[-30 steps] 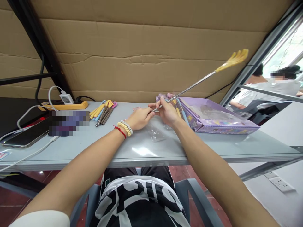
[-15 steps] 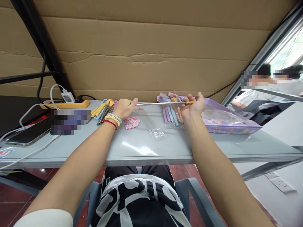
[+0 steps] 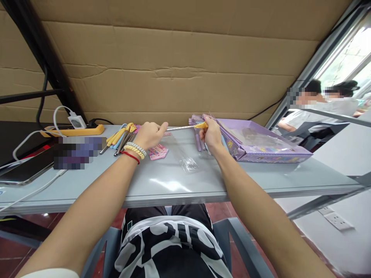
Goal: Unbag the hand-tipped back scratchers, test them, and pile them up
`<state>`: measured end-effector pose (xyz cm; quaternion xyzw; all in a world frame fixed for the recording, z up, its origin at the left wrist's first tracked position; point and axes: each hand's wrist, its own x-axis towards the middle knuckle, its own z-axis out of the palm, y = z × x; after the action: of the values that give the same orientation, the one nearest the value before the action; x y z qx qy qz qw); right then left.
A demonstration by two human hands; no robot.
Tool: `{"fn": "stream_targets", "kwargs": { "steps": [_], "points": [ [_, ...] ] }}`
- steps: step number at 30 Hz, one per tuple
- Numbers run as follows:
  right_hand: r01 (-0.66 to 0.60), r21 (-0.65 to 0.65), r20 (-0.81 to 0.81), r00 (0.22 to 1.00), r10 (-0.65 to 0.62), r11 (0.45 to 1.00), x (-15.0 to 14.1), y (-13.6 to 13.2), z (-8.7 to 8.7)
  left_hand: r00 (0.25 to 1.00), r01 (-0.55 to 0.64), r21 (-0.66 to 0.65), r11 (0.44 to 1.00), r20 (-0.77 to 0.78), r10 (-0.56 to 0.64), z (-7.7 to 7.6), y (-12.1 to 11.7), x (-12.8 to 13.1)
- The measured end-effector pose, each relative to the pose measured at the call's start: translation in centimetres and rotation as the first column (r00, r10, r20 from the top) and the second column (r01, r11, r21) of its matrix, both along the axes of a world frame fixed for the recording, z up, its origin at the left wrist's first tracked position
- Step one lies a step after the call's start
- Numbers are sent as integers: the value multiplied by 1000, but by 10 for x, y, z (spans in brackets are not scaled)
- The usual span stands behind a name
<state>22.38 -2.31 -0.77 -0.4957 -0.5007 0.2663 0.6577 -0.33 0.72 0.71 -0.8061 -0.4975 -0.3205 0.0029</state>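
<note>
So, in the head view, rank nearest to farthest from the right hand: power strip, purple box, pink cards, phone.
1. Purple box, right of the right hand
2. Pink cards, left of it
3. Power strip, back left
4. Phone, far left

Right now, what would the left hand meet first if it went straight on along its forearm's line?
The left hand would probably meet the cardboard panel behind the table first, though the depth is unclear.

Surface (image 3: 179, 185): smooth, glossy grey. Back panel (image 3: 174, 50): creased matt brown cardboard. Rod (image 3: 179, 127): shiny metal. Empty bag (image 3: 189, 164): clear crinkly plastic. Purple box (image 3: 275, 155): printed, sheen on front. Shirt (image 3: 174, 247): printed cloth.
</note>
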Motion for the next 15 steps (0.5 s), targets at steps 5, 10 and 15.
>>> {"fn": "stream_targets", "kwargs": {
  "steps": [5, 10, 15],
  "points": [
    [-33, -6, 27, 999, 34, 999, -4, -1, -2, 996, 89, -3, 996, -22, -89, -2, -3, 4],
    [-54, -8, 65, 996, 55, 998, -4, -2, 1, 964, 252, -66, 965, -70, -256, -6, -1, 3],
    [-42, -18, 164, 985, 45, 999, -6, -4, 1, 924, 316, -137, 939, -179, -337, -11, -12, 17]
  ]
}}
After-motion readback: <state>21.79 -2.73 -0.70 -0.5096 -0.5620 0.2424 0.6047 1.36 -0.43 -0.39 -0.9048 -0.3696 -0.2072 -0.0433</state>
